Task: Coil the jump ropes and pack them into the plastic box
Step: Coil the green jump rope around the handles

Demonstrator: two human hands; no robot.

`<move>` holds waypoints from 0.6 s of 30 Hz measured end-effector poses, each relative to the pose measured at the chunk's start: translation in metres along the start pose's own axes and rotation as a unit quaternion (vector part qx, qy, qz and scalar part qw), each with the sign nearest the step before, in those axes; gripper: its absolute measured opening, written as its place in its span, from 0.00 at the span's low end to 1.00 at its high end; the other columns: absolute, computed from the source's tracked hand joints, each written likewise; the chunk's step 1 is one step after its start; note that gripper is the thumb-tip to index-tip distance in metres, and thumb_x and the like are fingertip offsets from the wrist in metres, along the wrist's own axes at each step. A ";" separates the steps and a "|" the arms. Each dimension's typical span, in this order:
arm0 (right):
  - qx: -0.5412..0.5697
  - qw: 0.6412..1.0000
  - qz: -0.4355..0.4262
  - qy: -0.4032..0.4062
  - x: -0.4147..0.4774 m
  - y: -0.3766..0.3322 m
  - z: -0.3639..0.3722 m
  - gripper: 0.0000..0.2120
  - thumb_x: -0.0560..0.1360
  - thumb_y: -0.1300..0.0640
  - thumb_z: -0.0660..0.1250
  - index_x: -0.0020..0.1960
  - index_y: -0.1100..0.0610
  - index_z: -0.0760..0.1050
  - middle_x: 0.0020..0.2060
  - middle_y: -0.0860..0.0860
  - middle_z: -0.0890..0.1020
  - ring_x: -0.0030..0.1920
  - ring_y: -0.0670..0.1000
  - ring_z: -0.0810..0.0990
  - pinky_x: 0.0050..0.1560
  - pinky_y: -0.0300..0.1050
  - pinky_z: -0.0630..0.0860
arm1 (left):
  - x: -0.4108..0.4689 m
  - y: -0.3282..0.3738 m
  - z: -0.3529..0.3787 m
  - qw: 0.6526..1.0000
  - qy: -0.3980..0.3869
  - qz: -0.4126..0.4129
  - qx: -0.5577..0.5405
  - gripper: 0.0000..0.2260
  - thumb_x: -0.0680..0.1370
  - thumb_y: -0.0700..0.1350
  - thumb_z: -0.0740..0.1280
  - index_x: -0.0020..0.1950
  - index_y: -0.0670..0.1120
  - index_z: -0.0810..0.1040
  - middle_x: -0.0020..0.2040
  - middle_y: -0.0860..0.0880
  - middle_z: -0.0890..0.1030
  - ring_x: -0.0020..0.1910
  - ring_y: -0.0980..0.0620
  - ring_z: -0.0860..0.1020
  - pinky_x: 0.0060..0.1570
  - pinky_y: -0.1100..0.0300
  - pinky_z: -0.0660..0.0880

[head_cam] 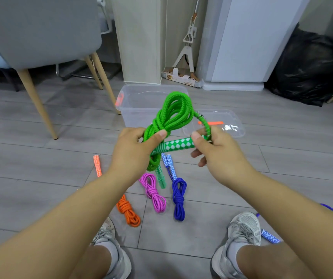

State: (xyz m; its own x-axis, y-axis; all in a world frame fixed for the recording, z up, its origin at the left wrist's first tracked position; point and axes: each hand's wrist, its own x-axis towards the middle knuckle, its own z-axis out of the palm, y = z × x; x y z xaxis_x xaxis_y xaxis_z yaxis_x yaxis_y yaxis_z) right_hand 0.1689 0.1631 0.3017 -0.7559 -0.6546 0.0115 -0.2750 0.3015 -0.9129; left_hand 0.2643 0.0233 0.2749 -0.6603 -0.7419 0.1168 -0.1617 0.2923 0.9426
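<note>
My left hand grips a bundle of green jump rope whose loops stand up above my fist. My right hand pinches the end of the green checkered handle, with the rope's spring end curling over my fingers. A second green handle hangs below. On the floor lie coiled orange, pink and blue ropes. The clear plastic box stands open just beyond my hands, its lid lying flat to its right.
A grey chair with wooden legs stands at the left. A mop, a white appliance and a black bag line the back. Another blue handle lies by my right shoe.
</note>
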 end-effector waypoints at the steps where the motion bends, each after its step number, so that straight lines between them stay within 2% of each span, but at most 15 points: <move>1: -0.049 0.999 -0.002 -0.012 0.002 0.002 -0.003 0.08 0.78 0.53 0.61 0.41 0.52 0.70 0.31 0.49 0.73 0.31 0.48 0.72 0.37 0.46 0.71 | 0.000 -0.001 -0.001 1.000 0.002 0.000 0.018 0.17 0.72 0.58 0.70 0.39 0.43 0.80 0.41 0.45 0.72 0.43 0.48 0.74 0.43 0.57 0.69; 2: -0.084 0.996 -0.007 -0.031 0.003 0.003 -0.004 0.10 0.79 0.53 0.60 0.40 0.56 0.71 0.29 0.49 0.70 0.29 0.48 0.67 0.35 0.44 0.66 | 0.000 -0.003 -0.002 0.999 0.002 0.004 0.041 0.15 0.74 0.54 0.69 0.40 0.42 0.80 0.42 0.47 0.72 0.44 0.50 0.73 0.44 0.60 0.67; 4: -0.103 0.992 0.010 -0.076 0.004 0.006 -0.003 0.13 0.79 0.53 0.61 0.43 0.62 0.73 0.27 0.50 0.65 0.27 0.48 0.62 0.33 0.43 0.62 | -0.002 -0.006 0.000 0.997 -0.018 0.016 0.074 0.15 0.75 0.51 0.68 0.37 0.40 0.79 0.39 0.46 0.72 0.39 0.51 0.72 0.38 0.63 0.66; 6: -0.085 0.991 0.040 -0.097 0.006 0.007 -0.004 0.12 0.78 0.53 0.62 0.47 0.63 0.75 0.29 0.52 0.68 0.30 0.50 0.66 0.37 0.45 0.65 | -0.004 -0.006 0.002 0.996 -0.030 0.011 0.080 0.17 0.75 0.52 0.68 0.35 0.39 0.76 0.32 0.46 0.69 0.30 0.53 0.68 0.30 0.64 0.63; 8: -0.053 0.995 0.042 -0.068 0.011 0.004 -0.010 0.12 0.76 0.54 0.66 0.54 0.60 0.77 0.36 0.51 0.72 0.36 0.49 0.70 0.41 0.46 0.68 | -0.002 -0.008 0.002 0.997 -0.021 0.011 0.080 0.18 0.74 0.52 0.69 0.36 0.36 0.76 0.31 0.46 0.68 0.28 0.55 0.65 0.27 0.66 0.61; 10: 0.020 0.999 0.031 -0.031 0.014 -0.002 -0.019 0.14 0.74 0.53 0.67 0.58 0.57 0.76 0.41 0.47 0.75 0.38 0.43 0.71 0.41 0.38 0.67 | -0.001 -0.007 0.000 0.993 -0.009 0.040 0.115 0.18 0.74 0.51 0.70 0.37 0.36 0.77 0.36 0.44 0.71 0.33 0.56 0.69 0.31 0.70 0.63; 12: 0.052 0.998 0.005 -0.036 0.014 -0.006 -0.024 0.08 0.74 0.51 0.66 0.51 0.52 0.77 0.38 0.43 0.76 0.36 0.41 0.72 0.36 0.34 0.66 | -0.004 -0.006 0.001 0.987 -0.024 0.064 0.146 0.13 0.73 0.50 0.70 0.37 0.42 0.78 0.42 0.46 0.74 0.41 0.57 0.70 0.39 0.76 0.63; 14: 0.002 0.999 -0.029 -0.045 0.012 -0.006 -0.023 0.03 0.73 0.49 0.68 0.45 0.48 0.77 0.33 0.41 0.76 0.31 0.39 0.73 0.33 0.32 0.67 | -0.008 -0.006 0.003 0.983 -0.046 0.077 0.158 0.08 0.73 0.51 0.70 0.38 0.48 0.79 0.47 0.47 0.75 0.46 0.57 0.71 0.43 0.78 0.63; 16: -0.076 0.995 -0.052 -0.037 0.014 -0.001 -0.021 0.05 0.72 0.50 0.70 0.46 0.48 0.77 0.36 0.43 0.78 0.31 0.39 0.74 0.36 0.36 0.69 | -0.011 -0.008 0.004 0.980 -0.053 0.086 0.172 0.09 0.72 0.51 0.71 0.43 0.45 0.81 0.49 0.48 0.75 0.47 0.56 0.73 0.44 0.78 0.64; 18: -0.087 0.995 -0.032 -0.033 0.017 0.003 -0.021 0.08 0.70 0.54 0.73 0.47 0.52 0.76 0.40 0.48 0.79 0.33 0.45 0.74 0.37 0.44 0.72 | -0.012 -0.009 0.004 0.977 -0.057 0.094 0.181 0.11 0.71 0.51 0.72 0.45 0.44 0.82 0.49 0.48 0.75 0.45 0.57 0.73 0.44 0.78 0.64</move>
State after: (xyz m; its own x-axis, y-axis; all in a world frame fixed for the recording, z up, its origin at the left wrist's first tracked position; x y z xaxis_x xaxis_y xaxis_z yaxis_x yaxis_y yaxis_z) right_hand 0.1428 0.1671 0.3078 -0.6942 -0.7190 0.0341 -0.4235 0.3698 -0.8270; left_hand 0.2711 0.0321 0.2640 -0.7778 -0.5877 0.2227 -0.2637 0.6268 0.7332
